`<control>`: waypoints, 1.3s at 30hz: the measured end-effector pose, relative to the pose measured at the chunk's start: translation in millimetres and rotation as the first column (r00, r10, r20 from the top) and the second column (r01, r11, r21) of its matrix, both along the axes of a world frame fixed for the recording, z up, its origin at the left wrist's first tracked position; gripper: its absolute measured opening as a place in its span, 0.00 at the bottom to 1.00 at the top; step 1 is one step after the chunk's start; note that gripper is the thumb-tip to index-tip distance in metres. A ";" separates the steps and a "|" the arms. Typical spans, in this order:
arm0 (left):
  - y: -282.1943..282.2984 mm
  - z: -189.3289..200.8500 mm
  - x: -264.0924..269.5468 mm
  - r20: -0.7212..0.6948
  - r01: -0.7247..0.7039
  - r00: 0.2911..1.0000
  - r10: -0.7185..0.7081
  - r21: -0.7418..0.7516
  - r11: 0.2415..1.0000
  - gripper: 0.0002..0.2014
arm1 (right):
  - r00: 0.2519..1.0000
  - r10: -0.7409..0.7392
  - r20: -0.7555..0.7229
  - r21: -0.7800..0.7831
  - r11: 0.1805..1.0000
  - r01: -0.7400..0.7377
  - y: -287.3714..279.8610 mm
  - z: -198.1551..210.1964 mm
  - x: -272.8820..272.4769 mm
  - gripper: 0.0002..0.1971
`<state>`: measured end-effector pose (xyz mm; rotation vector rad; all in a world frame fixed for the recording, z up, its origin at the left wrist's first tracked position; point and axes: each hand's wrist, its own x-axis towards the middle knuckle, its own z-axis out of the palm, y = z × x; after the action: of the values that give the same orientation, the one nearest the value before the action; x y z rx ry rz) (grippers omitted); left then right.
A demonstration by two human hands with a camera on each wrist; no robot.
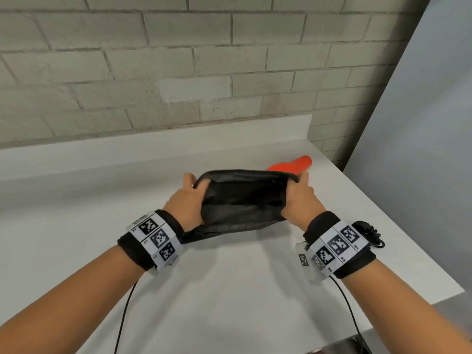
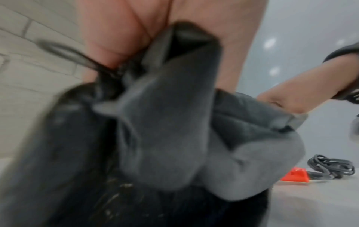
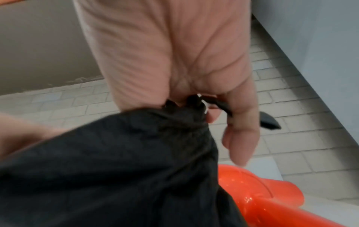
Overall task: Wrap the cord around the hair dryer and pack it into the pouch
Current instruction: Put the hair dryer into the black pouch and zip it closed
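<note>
1. Both hands grip the black pouch (image 1: 240, 200) at opposite ends of its mouth. Left hand (image 1: 187, 200) has its fingers curled over the rim, the thumb on the near side, pinching the fabric. Right hand (image 1: 298, 200) pinches the other end the same way; the right wrist view shows fabric bunched between thumb and fingers, with a small black tab sticking out past them.
2. Pouch mouth is pulled wide, opening toward the camera in the head view; dark lining visible inside. Nothing can be made out inside it. Its lower part sags toward the worktop (image 1: 229, 290); whether it touches the surface I cannot tell.
3. Pouch sits over the middle of the worktop, closer to the back edge than the front.
4. Orange hair dryer (image 1: 293, 164) lies on the worktop just behind the pouch, toward the right rear corner, partly hidden by the pouch rim. It is outside the pouch.
5. Black cord (image 1: 370, 232) lies bunched in loose loops near the right edge of the worktop, beside the right wrist. In the left wrist view the loops lie on the surface next to the dryer, not wound on it.
6. Each wrist carries a black band with white marker tags; a thin black cable trails from each toward the front edge.
7. Grey brick wall (image 1: 178, 72) runs behind the back edge; a pale panel (image 1: 421, 123) stands at the right.
</note>
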<state>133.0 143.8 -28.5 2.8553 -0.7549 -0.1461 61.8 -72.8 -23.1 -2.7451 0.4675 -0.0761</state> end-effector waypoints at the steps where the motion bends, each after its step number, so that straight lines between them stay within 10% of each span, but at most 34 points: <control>1: 1.2 -3.8 -2.5 -0.023 0.029 0.999 -0.029 0.019 0.999 0.35 | 0.998 -0.024 0.056 0.120 0.993 0.017 -2.0 2.1 0.3 0.23; 7: 5.4 -10.8 4.2 -0.109 -0.006 0.994 -0.001 -0.064 0.998 0.22 | 0.935 -0.178 0.306 0.537 0.844 -0.015 -7.4 1.7 -3.7 0.19; 14: 8.2 -12.8 18.1 0.077 -0.143 0.987 0.139 0.055 0.988 0.15 | 0.983 0.004 0.184 0.387 0.919 -0.076 -7.3 -11.8 -6.6 0.06; 18: 3.6 -22.6 4.3 0.002 -0.032 0.999 0.034 0.360 0.932 0.36 | 0.980 0.058 -0.192 0.048 0.998 -0.050 -14.7 -16.6 -2.5 0.47; 23: -2.9 -29.0 -6.9 -0.144 0.053 0.990 0.011 0.432 0.900 0.42 | 0.933 -0.045 -0.356 -0.156 0.988 -0.012 -17.0 -25.8 5.5 0.53; 27: -5.9 -23.9 1.9 -0.275 0.111 0.961 -0.039 0.250 0.962 0.47 | 0.900 -0.011 -0.435 -0.144 0.988 -0.057 -23.0 -25.6 12.6 0.43; 30: -2.3 -16.9 13.5 -0.314 0.044 0.949 -0.034 0.024 0.999 0.46 | 0.974 0.093 -0.205 0.289 0.957 -0.031 -36.4 -18.4 14.4 0.07; 32: 3.0 -11.8 19.2 -0.329 -0.006 0.944 -0.010 -0.046 0.999 0.42 | 0.999 -0.032 -0.009 0.456 0.890 0.032 -48.3 -13.6 14.5 0.09; 35: 16.1 -8.3 27.4 -0.389 -0.038 0.921 0.001 -0.087 0.995 0.39 | 0.984 -0.174 0.025 0.297 0.942 0.159 -65.2 -13.0 17.7 0.09; 39: 30.0 -10.5 33.8 -0.311 -0.107 0.949 0.056 -0.150 0.983 0.35 | 0.945 -0.152 -0.289 -0.015 0.988 0.154 -71.0 -34.0 24.9 0.19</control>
<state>166.8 173.7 -39.0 2.6145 -0.5561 -0.4785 86.7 -143.9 -57.1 -2.7174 0.7578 0.2937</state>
